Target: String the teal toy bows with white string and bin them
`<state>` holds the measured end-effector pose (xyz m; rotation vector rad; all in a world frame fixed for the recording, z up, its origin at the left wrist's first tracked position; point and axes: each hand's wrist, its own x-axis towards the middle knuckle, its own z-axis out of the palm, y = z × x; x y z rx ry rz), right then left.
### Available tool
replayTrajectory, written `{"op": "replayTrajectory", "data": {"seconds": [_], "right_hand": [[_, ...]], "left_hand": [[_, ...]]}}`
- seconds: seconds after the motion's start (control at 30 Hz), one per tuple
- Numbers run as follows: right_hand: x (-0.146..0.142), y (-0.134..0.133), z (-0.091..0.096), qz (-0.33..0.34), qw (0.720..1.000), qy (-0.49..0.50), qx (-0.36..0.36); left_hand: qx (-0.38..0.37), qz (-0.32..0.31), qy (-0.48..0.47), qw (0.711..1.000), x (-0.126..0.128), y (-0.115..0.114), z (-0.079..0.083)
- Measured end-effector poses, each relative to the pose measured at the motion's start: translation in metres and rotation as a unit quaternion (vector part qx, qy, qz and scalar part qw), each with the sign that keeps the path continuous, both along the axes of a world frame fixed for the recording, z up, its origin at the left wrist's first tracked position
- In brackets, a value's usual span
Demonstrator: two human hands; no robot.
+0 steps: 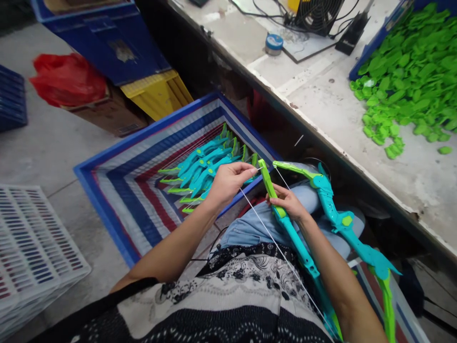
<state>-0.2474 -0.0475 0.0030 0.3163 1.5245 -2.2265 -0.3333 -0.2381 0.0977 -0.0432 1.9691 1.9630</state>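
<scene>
My left hand [228, 183] is closed in a pinch on a thin white string [271, 238] near the green tip of a teal and green toy bow [285, 224]. My right hand [287, 202] grips that bow around its green limb, holding it over my lap. The string runs taut from the tip down toward my waist. A second teal and green toy bow [342, 224] lies across my knees to the right, its own string slack.
A blue crate [107, 209] lined with a striped bag holds several finished bows [207, 164] on the floor in front. A workbench [339, 119] on the right carries a pile of green plastic parts [407, 71]. A white crate [32, 247] stands at left.
</scene>
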Motion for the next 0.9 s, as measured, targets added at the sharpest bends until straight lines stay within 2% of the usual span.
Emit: {"op": "replayTrajectory", "data": {"seconds": [0.3,0.43,0.53,0.63,0.7,0.73,0.8,0.9], "right_hand": [[0.001,-0.005,0.001,0.001,1.0,0.015,0.013],[0.005,-0.01,0.001,0.018,0.995,0.054,0.08],[0.005,-0.014,0.012,0.023,0.965,0.138,0.221],[-0.008,-0.017,0.034,-0.038,0.89,0.255,0.376],[-0.024,-0.019,0.051,-0.073,0.849,0.314,0.418],[-0.034,-0.02,0.057,-0.076,0.839,0.333,0.423],[-0.053,-0.022,0.066,-0.062,0.837,0.357,0.411],[-0.071,-0.026,0.068,-0.035,0.865,0.349,0.359]], "left_hand": [[0.029,0.008,0.014,0.999,0.0,0.008,0.001],[0.041,0.024,0.035,0.998,0.004,0.01,-0.004],[0.004,0.028,0.054,0.998,0.005,0.008,-0.012],[-0.021,0.036,0.06,0.997,0.005,0.004,-0.017],[-0.026,0.034,0.064,0.997,0.005,0.003,-0.017],[-0.028,0.033,0.066,0.997,0.005,0.003,-0.017],[-0.03,0.029,0.074,0.996,0.005,0.003,-0.017],[-0.027,0.018,0.083,0.996,0.004,0.004,-0.018]]}}
